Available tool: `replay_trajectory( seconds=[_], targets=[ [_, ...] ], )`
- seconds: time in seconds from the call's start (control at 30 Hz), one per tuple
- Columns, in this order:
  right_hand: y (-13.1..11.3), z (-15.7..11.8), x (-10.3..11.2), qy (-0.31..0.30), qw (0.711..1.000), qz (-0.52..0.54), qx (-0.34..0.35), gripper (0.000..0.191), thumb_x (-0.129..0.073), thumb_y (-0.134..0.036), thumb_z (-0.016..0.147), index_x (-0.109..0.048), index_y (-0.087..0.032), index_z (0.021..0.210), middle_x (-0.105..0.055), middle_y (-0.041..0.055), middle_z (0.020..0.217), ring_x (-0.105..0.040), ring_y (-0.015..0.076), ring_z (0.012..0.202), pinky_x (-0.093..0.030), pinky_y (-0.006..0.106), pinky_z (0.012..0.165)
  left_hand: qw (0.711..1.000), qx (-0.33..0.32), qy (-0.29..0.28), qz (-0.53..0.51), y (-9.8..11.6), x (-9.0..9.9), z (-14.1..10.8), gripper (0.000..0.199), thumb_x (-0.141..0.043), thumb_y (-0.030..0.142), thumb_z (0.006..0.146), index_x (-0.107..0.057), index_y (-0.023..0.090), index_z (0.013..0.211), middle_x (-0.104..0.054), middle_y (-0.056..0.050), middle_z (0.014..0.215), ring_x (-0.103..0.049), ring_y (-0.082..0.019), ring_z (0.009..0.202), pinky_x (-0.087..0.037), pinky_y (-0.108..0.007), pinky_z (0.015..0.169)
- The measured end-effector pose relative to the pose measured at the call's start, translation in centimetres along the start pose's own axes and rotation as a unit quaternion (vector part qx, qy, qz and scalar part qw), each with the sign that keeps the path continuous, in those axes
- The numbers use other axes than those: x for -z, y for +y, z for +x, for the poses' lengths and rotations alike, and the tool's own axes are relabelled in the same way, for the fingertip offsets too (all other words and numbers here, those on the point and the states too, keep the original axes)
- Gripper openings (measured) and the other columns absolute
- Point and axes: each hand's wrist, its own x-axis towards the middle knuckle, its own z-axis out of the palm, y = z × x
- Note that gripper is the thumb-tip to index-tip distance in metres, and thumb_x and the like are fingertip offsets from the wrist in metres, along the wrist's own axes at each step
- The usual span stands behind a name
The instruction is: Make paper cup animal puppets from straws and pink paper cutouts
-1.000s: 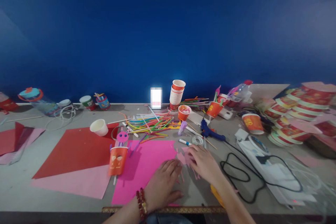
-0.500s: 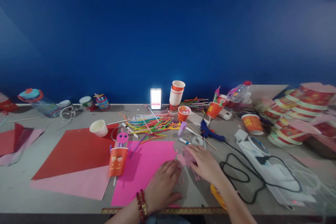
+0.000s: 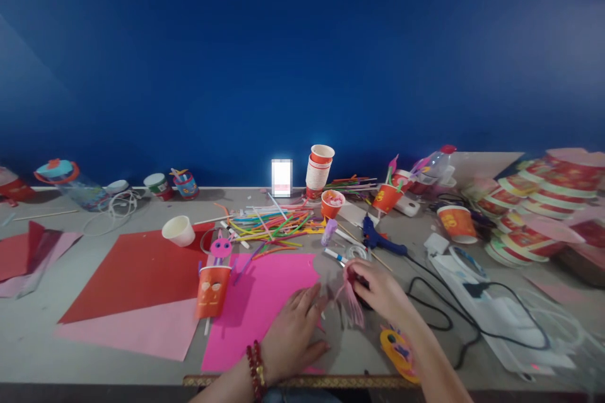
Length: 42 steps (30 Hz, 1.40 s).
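My left hand [image 3: 293, 334], with red beads at the wrist, rests palm down with fingers spread on the right part of a bright pink sheet [image 3: 259, 302]. To its right, my right hand [image 3: 375, 286] pinches a bunch of pale pink paper scraps [image 3: 352, 302], which hang from its fingers over the grey table. A blue-capped marker [image 3: 334, 256] and a roll of clear tape [image 3: 357, 252] lie just beyond that hand. On the left edge of the pink sheet stands an orange cup [image 3: 213, 291] with a pink rabbit head [image 3: 220, 247] above it.
Behind the sheet lies a pile of coloured sticks [image 3: 269, 225]. A blue glue gun [image 3: 380, 240] with a black cord is at the right, near a white power strip [image 3: 496, 321]. Stacked cups [image 3: 319, 170] stand at the back. An orange-yellow ring [image 3: 397, 352] lies near the front edge.
My right hand has gathered the pale pink scraps and lifted them, where before it lay flat over them. More of the orange-yellow ring shows. My left hand has barely moved.
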Motion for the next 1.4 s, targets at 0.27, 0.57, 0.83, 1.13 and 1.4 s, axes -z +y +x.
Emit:
replay_trajectory(
  seconds=[0.27, 0.57, 0.83, 1.13, 1.4],
  targets=[
    [-1.9, -0.7, 1.1, 0.133, 0.974, 0.184, 0.017, 0.012, -0.054, -0.027, 0.088, -0.064, -0.021, 0.087, -0.069, 0.0074, 0.085, -0.066, 0.0228, 0.077, -0.052, 0.032, 0.07, 0.975, -0.059, 0.116, -0.182, -1.1, -0.5, -0.5, 0.096, -0.077, 0.052, 0.074, -0.028, 0.025, 0.152, -0.036, -0.017, 0.154, -0.033, -0.037, 0.142, -0.028, -0.057, 0.115],
    [-6.8, -0.9, -4.5, 0.051, 0.985, 0.163, 0.03, 0.026, -0.061, -0.023, 0.086, -0.06, -0.022, 0.113, -0.066, 0.008, 0.102, -0.063, 0.0232, 0.092, -0.05, 0.032, 0.082, 0.774, 0.163, 0.21, -0.575, -1.0, 0.1, 0.4, 0.045, -0.068, 0.057, 0.081, -0.047, 0.019, 0.07, -0.039, 0.009, 0.055, -0.038, -0.005, 0.046, -0.03, -0.014, 0.044],
    [-6.4, -1.1, -6.2, 0.092, 0.922, 0.366, -0.089, 0.031, -0.062, -0.041, 0.09, -0.061, -0.018, 0.112, -0.062, 0.0017, 0.077, -0.057, 0.0149, 0.063, -0.046, 0.024, 0.057, 0.723, 0.175, 0.227, -0.629, -0.9, 1.3, -0.2, 0.041, -0.075, 0.051, 0.076, -0.05, 0.02, 0.083, -0.043, 0.009, 0.057, -0.038, -0.004, 0.045, -0.028, -0.014, 0.043],
    [-7.4, -1.4, -6.3, 0.148, 0.941, 0.296, -0.07, 0.028, -0.058, -0.041, 0.093, -0.071, -0.017, 0.1, -0.064, 0.003, 0.074, -0.056, 0.0146, 0.062, -0.046, 0.022, 0.057, 0.729, 0.256, 0.273, -0.574, -1.3, 1.8, -1.2, 0.047, -0.076, 0.056, 0.072, -0.06, 0.021, 0.1, -0.058, 0.004, 0.072, -0.054, -0.008, 0.055, -0.043, -0.016, 0.048],
    [-7.6, -1.6, -6.6, 0.155, 0.945, 0.282, -0.057, 0.026, -0.057, -0.039, 0.094, -0.07, -0.018, 0.104, -0.068, 0.0052, 0.082, -0.063, 0.0163, 0.067, -0.051, 0.023, 0.061, 0.757, 0.212, 0.28, -0.551, -2.3, 2.0, -1.8, 0.046, -0.083, 0.041, 0.068, -0.064, 0.02, 0.104, -0.065, -0.003, 0.085, -0.063, -0.015, 0.076, -0.051, -0.021, 0.063]
  ],
)
